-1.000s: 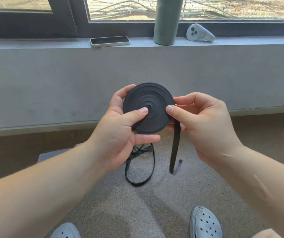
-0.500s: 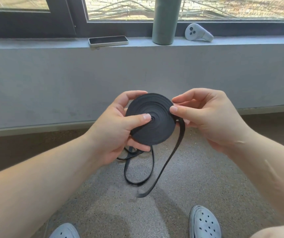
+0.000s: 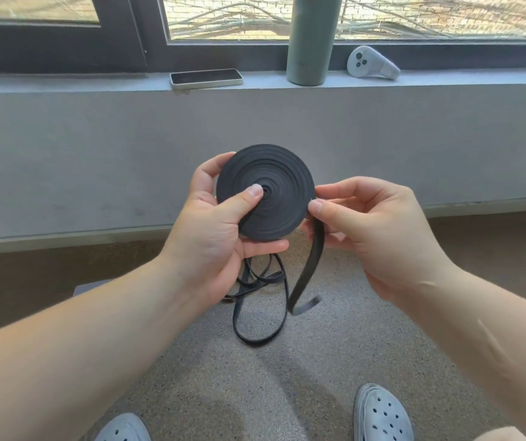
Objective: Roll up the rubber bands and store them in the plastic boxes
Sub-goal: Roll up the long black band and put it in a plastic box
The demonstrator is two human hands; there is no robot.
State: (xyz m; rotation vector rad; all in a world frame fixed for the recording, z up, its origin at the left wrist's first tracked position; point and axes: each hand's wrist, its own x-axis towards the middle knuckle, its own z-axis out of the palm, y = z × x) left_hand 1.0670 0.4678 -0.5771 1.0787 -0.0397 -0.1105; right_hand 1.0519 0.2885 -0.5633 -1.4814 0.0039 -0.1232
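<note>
Speckled floor (image 3: 191, 377) below a grey windowsill (image 3: 64, 82); left hand (image 3: 214, 237) grips the rolled rubber band (image 3: 274, 186), right hand (image 3: 376, 230) pinches its loose tail (image 3: 309, 268).

Two hands (image 3: 214, 230) (image 3: 379, 230), one rolled band (image 3: 279, 183), two shoes (image 3: 121, 428) (image 3: 382, 415)

Left hand (image 3: 220, 230) holds a black rubber band coil (image 3: 274, 205) upright and face-on to the camera. Its thumb presses just beside the centre and its fingers (image 3: 264, 246) lie behind and beneath. Right hand (image 3: 369, 230) pinches the band at the coil's right edge between thumb and forefinger. A loose tail (image 3: 311, 268) hangs from that pinch, its end curled. More black band lies in tangled loops (image 3: 261, 313) on the speckled floor (image 3: 350, 345). On the windowsill (image 3: 64, 82): 1 phone (image 3: 206, 78) lying flat, 1 green bottle (image 3: 311, 39) upright, 1 grey controller (image 3: 371, 66). 2 perforated grey shoes (image 3: 382, 415) show at the bottom edge.
</note>
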